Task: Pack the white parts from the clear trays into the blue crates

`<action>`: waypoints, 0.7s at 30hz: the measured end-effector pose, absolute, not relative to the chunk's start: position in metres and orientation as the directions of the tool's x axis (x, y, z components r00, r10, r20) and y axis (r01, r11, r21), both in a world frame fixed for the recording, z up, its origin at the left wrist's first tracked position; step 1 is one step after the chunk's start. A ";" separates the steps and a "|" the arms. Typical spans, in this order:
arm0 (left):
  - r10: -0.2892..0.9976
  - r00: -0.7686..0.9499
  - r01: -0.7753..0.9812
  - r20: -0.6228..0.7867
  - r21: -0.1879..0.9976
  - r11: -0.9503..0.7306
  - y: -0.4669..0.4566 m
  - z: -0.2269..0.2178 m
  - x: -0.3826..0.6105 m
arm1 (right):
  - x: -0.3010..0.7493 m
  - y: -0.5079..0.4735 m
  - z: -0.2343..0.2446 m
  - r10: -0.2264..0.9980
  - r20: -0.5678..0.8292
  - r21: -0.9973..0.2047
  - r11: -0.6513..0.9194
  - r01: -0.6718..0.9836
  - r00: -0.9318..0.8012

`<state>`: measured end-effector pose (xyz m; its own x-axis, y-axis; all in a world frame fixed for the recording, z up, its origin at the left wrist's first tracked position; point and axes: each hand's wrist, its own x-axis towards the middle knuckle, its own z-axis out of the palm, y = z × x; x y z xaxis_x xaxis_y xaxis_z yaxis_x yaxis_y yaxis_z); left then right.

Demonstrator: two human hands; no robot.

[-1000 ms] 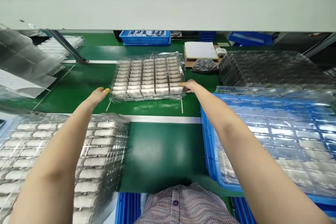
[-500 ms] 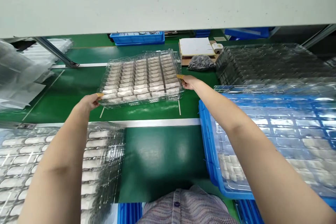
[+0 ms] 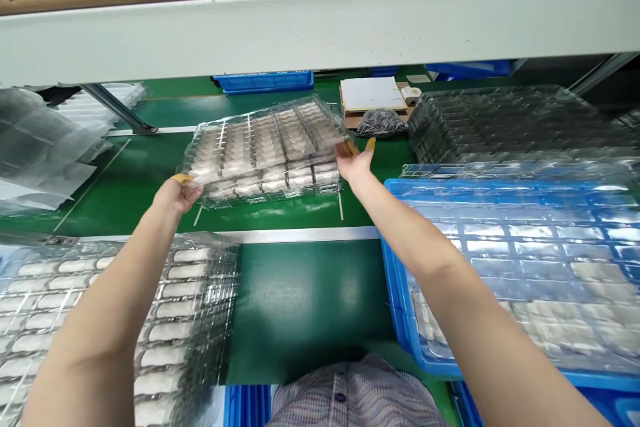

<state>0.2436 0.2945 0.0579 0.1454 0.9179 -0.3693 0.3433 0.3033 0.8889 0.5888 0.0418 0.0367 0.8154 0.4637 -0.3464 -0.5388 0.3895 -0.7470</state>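
A clear plastic tray [image 3: 270, 137] with rows of off-white, roll-shaped pieces is tilted in front of me, its near edge raised. Under that edge shows a second filled tray [image 3: 274, 185]. My left hand [image 3: 180, 195] holds the near left corner of the upper tray, thumb up and fingers below. At the right edge, my right hand [image 3: 354, 161] supports the same tray with blurred fingers, its thumb sticking up apart from the rim. Yellow covers sit on some fingertips of both hands.
Filled clear trays [image 3: 175, 307] are stacked at near left. A blue crate [image 3: 400, 320] with a partly filled clear tray stands at right, dark stacked trays [image 3: 520, 123] behind it. A white shelf beam [image 3: 320, 30] crosses overhead. A bag [image 3: 381, 123] lies beside white sheets [image 3: 373, 93].
The upper tray's near edge has come up and the tray tilts, baring the front row of the one below. My right thumb has spread away from the tray edge.
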 end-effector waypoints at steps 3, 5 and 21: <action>0.904 0.090 0.203 -0.417 0.897 0.393 0.270 0.055 0.246 | 0.540 0.053 0.023 0.481 -0.454 -0.721 0.297 -0.626 0.750; 0.897 0.096 0.120 -0.432 0.899 0.420 0.255 0.054 0.244 | 0.510 0.065 0.016 0.519 -0.499 -0.696 0.237 -0.678 0.694; 0.759 0.347 -0.217 -0.550 0.741 0.636 0.147 0.057 0.244 | 0.462 0.116 0.011 0.659 -0.564 -0.425 0.284 -0.859 0.497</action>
<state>0.2442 0.1466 0.0573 0.3466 0.7595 -0.5505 -0.2166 0.6358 0.7408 0.4621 0.1160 0.0110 0.4974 0.6587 -0.5645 -0.8592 0.2843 -0.4254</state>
